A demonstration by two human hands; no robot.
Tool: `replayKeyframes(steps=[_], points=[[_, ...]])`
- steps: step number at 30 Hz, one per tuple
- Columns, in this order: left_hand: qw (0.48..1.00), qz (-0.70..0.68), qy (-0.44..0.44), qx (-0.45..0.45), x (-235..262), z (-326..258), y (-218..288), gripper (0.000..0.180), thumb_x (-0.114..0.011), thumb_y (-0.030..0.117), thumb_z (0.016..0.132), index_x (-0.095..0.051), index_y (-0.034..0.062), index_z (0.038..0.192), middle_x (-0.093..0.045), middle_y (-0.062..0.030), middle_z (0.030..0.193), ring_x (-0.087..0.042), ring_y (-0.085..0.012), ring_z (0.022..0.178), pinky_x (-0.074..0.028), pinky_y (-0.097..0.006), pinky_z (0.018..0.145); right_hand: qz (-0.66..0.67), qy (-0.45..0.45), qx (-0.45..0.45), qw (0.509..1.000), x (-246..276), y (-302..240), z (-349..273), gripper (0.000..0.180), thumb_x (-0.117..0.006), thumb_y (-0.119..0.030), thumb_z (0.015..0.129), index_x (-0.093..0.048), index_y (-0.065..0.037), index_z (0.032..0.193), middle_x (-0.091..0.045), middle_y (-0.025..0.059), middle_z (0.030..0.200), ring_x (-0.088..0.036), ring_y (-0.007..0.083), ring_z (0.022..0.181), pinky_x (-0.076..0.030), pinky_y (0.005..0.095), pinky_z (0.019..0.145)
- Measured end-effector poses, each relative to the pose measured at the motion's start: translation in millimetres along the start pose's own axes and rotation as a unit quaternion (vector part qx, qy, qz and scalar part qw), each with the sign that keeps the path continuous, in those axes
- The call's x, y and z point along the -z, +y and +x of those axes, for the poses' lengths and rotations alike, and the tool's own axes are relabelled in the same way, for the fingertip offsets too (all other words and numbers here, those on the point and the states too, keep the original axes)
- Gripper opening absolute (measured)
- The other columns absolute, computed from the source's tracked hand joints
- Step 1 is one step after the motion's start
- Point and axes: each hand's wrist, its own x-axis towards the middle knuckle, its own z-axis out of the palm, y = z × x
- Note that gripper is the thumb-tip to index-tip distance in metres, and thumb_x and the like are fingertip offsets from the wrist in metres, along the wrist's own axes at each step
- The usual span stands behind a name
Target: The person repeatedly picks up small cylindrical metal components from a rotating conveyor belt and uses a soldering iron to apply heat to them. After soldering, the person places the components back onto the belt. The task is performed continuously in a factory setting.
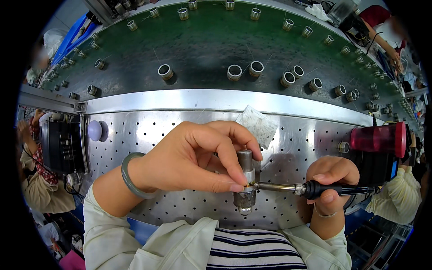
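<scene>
We see a silvery, perforated metal tabletop (135, 118) across the middle of the frame — on it, a lilac knob (95, 131) at left, a speckled pale sheet (263, 126) near centre. Above, we find a dark green belt (202, 42) bearing many short metal cylinders (233, 78).

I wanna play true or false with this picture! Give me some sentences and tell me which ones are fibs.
1. The right hand holds a tool with a black handle. True.
2. The tool's tip points away from the metal cylinder. False: it points toward it.
3. Many metal rings stand on the green surface. True.
4. The bangle is on the right wrist. False: it is on the left wrist.
5. The pink-red container is on the left. False: it is on the right.
</scene>
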Motion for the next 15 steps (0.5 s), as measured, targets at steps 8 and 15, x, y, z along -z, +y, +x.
replayKeyframes(steps=[8,15], points=[[1.0,-0.003,-0.008,-0.001,-0.7,1.9,0.3,0.017,-0.076,-0.007,0.066,-0.07,0.0041,0.077,-0.056,-0.0193,0.108,-0.055,-0.0265,0.104,-0.04,-0.038,0.098,-0.013,-0.007,0.004,1.0,3.2,-1.7,-0.2,0.024,-0.073,0.001,0.068,-0.06,0.009,0.087,-0.06,0.0144,0.062,-0.057,0.0179,0.045,-0.042,0.0249,0.043],[0.99,-0.082,0.01,0.115,-5.4,8.4,9.8,0.048,-0.069,-0.008,0.072,-0.056,-0.0052,0.118,-0.061,-0.0228,0.107,-0.06,-0.022,0.1,-0.05,-0.025,0.08,-0.044,-0.044,0.028,0.998,11.5,0.9,0.8,0.026,-0.073,0.001,0.068,-0.061,0.01,0.088,-0.059,0.0134,0.061,-0.054,0.0174,0.044,-0.039,0.0258,0.041]])
